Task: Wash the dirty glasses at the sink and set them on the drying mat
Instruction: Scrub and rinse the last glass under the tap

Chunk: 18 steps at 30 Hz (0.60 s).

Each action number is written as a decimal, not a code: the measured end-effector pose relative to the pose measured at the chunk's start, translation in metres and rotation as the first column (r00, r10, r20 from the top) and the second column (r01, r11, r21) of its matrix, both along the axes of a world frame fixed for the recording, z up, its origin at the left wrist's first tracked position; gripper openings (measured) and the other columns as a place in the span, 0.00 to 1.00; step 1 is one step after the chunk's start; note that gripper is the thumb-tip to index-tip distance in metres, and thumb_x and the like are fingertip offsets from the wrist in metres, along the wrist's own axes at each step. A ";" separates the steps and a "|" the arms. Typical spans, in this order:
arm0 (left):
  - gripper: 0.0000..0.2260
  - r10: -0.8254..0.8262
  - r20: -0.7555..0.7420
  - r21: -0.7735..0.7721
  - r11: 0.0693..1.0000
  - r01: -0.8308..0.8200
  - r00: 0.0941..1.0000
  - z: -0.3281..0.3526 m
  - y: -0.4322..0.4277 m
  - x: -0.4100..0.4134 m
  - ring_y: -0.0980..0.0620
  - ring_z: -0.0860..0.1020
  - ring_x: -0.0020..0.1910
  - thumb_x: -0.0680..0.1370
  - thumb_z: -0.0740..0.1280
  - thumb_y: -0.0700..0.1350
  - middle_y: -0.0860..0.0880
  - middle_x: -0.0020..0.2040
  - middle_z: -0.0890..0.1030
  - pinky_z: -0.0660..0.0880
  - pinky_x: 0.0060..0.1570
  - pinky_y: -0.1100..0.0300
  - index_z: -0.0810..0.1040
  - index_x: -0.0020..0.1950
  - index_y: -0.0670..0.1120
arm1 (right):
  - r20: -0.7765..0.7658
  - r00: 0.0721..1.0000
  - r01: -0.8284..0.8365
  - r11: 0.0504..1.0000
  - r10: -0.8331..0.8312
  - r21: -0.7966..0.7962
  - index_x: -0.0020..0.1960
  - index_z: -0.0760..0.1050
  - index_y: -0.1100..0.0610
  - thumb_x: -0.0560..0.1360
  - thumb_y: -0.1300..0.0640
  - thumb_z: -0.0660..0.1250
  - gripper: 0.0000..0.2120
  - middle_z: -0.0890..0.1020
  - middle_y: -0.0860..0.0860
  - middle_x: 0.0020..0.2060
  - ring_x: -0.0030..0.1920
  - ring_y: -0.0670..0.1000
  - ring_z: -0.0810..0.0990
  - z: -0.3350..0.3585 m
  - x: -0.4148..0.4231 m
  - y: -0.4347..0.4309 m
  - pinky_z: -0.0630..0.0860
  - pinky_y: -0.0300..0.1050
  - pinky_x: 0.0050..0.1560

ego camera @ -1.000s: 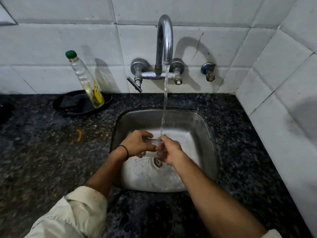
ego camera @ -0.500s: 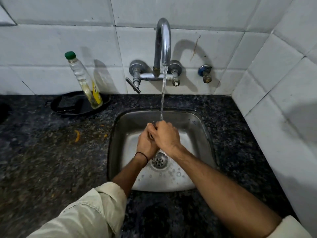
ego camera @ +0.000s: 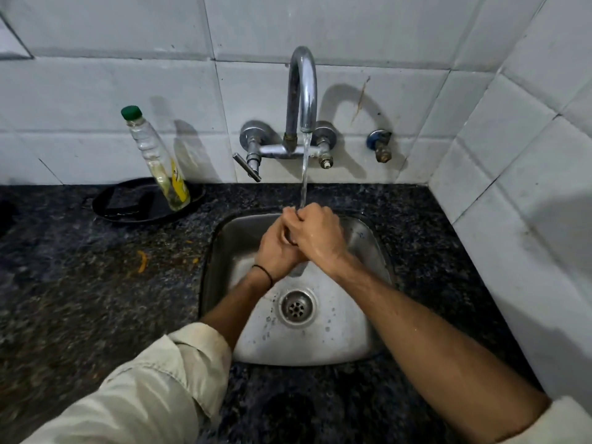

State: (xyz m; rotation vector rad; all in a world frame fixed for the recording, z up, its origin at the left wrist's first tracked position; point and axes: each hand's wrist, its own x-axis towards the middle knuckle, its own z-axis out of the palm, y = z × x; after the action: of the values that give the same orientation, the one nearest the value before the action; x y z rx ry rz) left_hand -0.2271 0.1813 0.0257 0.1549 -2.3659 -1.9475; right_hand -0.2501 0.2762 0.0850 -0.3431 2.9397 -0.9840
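Your left grip (ego camera: 275, 251) and right grip (ego camera: 317, 241) are both closed round the glass (ego camera: 286, 237), nearly hidden between them, under the stream (ego camera: 304, 174) at 12 o'clock of the sink (ego camera: 368, 238). It is probably wet, slippery and fragile; hold its wall, not the rim.

Left hand (ego camera: 275, 248), right hand (ego camera: 315, 238) clasped under stream (ego camera: 304, 174), perhaps enclosing glass.

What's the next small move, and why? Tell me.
Probably open the right hand a little, so the stream reaches what is held. Both hands are clasped over the sink, the left hand beside the right. The water lands on the right knuckles, and what they hold is hidden.
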 end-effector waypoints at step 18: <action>0.08 0.118 0.114 -0.169 0.981 -0.098 0.986 0.008 0.010 -0.011 0.50 0.83 0.44 0.76 0.71 0.44 0.49 0.41 0.83 0.79 0.38 0.58 0.78 0.53 0.45 | -0.052 0.993 -0.097 0.987 0.105 0.130 0.31 0.71 0.54 0.81 0.42 0.59 0.24 0.74 0.50 0.28 0.33 0.53 0.74 0.007 -0.016 -0.002 0.69 0.46 0.38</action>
State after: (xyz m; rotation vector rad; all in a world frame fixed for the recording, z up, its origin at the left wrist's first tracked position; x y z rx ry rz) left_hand -0.2386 0.1909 0.0332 0.3958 -2.5220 -1.7346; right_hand -0.2663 0.2737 0.0921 -0.5194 2.9842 -0.7832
